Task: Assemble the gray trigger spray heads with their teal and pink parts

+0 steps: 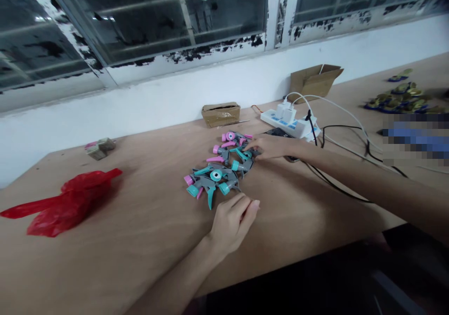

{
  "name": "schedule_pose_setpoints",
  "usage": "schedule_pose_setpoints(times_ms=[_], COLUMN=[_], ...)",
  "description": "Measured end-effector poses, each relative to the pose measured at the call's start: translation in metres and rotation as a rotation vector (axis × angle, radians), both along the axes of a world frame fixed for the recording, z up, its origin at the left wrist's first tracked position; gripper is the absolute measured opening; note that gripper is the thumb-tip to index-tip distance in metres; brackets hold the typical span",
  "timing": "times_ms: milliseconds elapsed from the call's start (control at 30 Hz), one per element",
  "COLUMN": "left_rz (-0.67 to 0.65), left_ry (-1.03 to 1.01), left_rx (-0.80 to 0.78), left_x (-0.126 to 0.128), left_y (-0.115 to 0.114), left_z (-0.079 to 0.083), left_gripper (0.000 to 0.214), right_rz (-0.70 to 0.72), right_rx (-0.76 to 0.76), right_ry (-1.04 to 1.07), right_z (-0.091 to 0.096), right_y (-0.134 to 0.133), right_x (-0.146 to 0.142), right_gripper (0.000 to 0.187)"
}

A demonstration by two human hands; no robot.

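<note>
A heap of grey spray-trigger heads (220, 168) with pink and teal triggers and caps lies in the middle of the wooden table (140, 221). My right hand (268, 146) reaches into the far right side of the heap, fingers curled on a grey and teal sprayer head (243, 158). My left hand (233, 221) rests on the table just in front of the heap, fingers loosely curled under, touching no part; nothing shows in it.
A red plastic bag (66, 203) lies at the left. At the back stand a small cardboard box (220, 114), a larger open box (314, 81) and a white power strip (291, 121) with chargers and cables. Gold and blue pieces (400, 97) sit far right.
</note>
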State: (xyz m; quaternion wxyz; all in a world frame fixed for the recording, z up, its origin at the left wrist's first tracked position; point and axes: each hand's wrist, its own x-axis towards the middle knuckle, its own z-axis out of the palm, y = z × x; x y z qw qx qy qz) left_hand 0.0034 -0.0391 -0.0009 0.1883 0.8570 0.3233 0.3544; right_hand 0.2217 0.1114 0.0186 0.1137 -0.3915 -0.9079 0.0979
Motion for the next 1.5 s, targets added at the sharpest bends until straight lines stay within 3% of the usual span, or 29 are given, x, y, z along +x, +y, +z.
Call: schedule_pose_setpoints(times_ms=[233,400,500,667,833,967,1067,1200,1367,1500], left_rz=[0.0,-0.012,-0.015,0.014,0.079,0.163,0.183,0.069,0.048,0.09], left_ry=[0.012,0.027,0.044,0.106,0.061,-0.075,-0.152,-0.016,0.048,0.016], left_rx=[-0.01,0.007,0.007,-0.049,-0.039,0.009,-0.06,-0.241,-0.289,-0.278], left_x=[0.0,0.0,0.001,0.003,0.003,0.001,0.002,0.005,0.007,0.007], left_y=[0.001,0.0,0.0,0.004,0.006,0.004,0.003,0.002,0.003,0.003], left_z=[0.0,0.0,0.0,-0.003,-0.005,0.002,0.007,0.005,-0.002,-0.003], left_gripper=[0.032,0.031,0.033,0.022,0.013,0.011,0.013,0.013,0.016,0.018], right_rz=[-0.006,0.038,0.071,-0.014,-0.112,-0.028,0.003,-0.02,-0.03,-0.017], right_rx=[0.011,-0.047,-0.067,0.003,0.088,0.063,0.097,0.107,0.034,0.108], right_ry=[0.049,0.02,0.019,0.084,0.231,0.319,0.313,0.313,0.398,0.366], right_z=[-0.008,-0.004,-0.006,-0.005,0.017,0.027,0.02,-0.004,-0.027,-0.032], right_y=[0.007,0.001,-0.006,-0.016,-0.049,-0.091,-0.116,-0.134,-0.135,-0.13], right_x=[-0.001,0.001,0.003,0.013,0.022,0.011,-0.003,-0.013,-0.009,-0.01], right_gripper=[0.025,0.037,0.035,0.035,0.037,0.034,0.031,0.024,0.023,0.026])
